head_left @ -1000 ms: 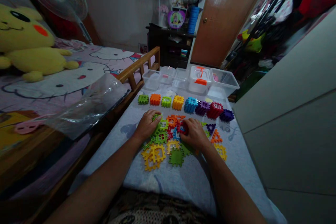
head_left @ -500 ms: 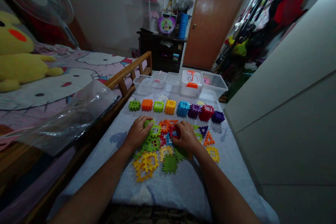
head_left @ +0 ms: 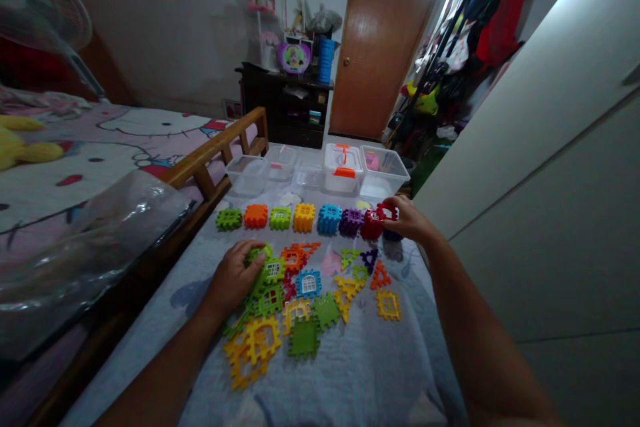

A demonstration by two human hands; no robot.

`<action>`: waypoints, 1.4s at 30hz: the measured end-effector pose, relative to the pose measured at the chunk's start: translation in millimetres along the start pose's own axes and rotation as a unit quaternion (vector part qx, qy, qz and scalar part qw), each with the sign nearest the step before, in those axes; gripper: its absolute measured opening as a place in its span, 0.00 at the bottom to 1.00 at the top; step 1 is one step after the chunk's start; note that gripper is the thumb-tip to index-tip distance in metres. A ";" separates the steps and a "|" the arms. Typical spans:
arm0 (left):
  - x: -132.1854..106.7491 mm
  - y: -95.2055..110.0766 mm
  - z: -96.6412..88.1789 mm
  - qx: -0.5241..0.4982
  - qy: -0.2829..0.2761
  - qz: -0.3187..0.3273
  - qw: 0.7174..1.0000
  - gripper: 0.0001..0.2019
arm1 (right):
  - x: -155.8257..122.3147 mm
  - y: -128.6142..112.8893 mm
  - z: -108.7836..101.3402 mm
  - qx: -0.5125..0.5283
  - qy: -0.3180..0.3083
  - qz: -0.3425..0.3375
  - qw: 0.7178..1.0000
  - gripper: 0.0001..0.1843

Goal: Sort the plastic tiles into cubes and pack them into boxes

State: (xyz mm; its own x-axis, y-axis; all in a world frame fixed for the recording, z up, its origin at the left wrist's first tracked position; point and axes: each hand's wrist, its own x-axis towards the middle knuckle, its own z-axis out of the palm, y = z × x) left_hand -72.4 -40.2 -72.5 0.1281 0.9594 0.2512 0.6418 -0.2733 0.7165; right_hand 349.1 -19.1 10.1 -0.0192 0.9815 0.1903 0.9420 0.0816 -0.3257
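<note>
Right hand: the right hand (head_left: 407, 219) pinches a red frame (head_left: 389, 209) between thumb and fingers, at the red stack (head_left: 372, 224); whether frame and stack touch cannot be told.
Left hand: the left hand (head_left: 237, 273) lies with curled fingers on a light-green piece (head_left: 261, 252) at the pile's edge; whether it grips or only rests cannot be told.
Under and beside the left hand: overlapping green panels (head_left: 269, 299), with orange pieces (head_left: 293, 258) just beyond and yellow arches (head_left: 253, 350) nearer the body.
Loose pieces, middle: a blue window (head_left: 309, 284), two green squares (head_left: 303, 339) and yellow triangles (head_left: 349, 287).
Loose pieces, right: an orange triangle (head_left: 381, 275) and a yellow window (head_left: 389, 305), lying apart.
Stacked row: eight colour-matched stacks, from the green stack (head_left: 229, 219) to a dark purple stack (head_left: 393, 236) partly hidden by the right hand.
Progress, as judged: the row appears well built; the mixed scatter before it is unstacked, and the red frame is off its stack.
Behind the row: clear boxes (head_left: 247, 173) and a lidded box (head_left: 343, 170) with orange clips.
</note>
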 end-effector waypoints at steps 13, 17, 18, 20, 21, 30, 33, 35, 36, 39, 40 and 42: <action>-0.6 -4.0 1.4 0.006 -0.006 -0.007 1.000 0.19 | 24.6 2.1 4.6 -0.012 -0.101 -0.003 0.995 0.24; 0.1 -2.7 0.8 0.001 -0.011 -0.007 1.000 0.18 | 22.9 3.0 4.5 -0.009 -0.098 -0.012 0.995 0.26; 0.2 -2.3 0.6 0.000 -0.010 -0.007 1.000 0.18 | 22.6 2.8 4.4 -0.008 -0.099 -0.017 0.995 0.27; 0.4 -1.6 0.1 0.000 -0.009 -0.007 1.000 0.18 | 22.6 1.6 4.6 -0.011 -0.099 -0.022 0.995 0.26; 0.4 -1.4 -0.1 0.000 -0.009 -0.007 1.000 0.17 | 22.7 0.8 4.9 -0.015 -0.099 -0.021 0.995 0.25; -0.5 -2.1 -0.1 0.005 -0.010 -0.010 1.000 0.19 | 22.8 -5.3 7.5 -0.028 -0.097 -0.010 0.995 0.23; -0.4 -1.8 -0.3 0.006 -0.011 -0.006 1.000 0.18 | 22.7 -6.1 9.2 -0.027 -0.112 -0.002 0.993 0.25; -0.3 -1.9 -0.4 0.005 -0.012 -0.004 1.000 0.17 | 21.7 -4.9 9.4 -0.017 -0.108 0.003 0.994 0.28; -0.2 -2.1 -0.5 0.004 -0.011 -0.003 1.000 0.17 | 20.5 -4.0 8.5 -0.008 -0.095 0.003 0.995 0.30; -0.3 -3.3 -1.2 0.002 -0.003 -0.005 1.000 0.18 | 11.0 -2.9 0.5 0.044 -0.016 -0.005 0.999 0.32; -0.3 -3.8 -1.6 0.003 0.000 -0.007 1.000 0.18 | 5.2 -4.3 -3.6 0.064 0.023 -0.007 0.998 0.30; 0.0 -5.0 -2.7 0.005 0.004 -0.008 1.000 0.18 | -10.5 -10.9 -11.3 0.106 0.106 -0.004 0.989 0.26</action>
State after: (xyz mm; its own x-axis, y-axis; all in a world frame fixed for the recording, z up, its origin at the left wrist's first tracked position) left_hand -77.6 -39.0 -74.4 0.1116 0.9630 0.2454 0.6506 -0.2575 0.7144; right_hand 342.8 -32.3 22.1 0.0653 0.9241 0.3766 0.8504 0.1459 -0.5055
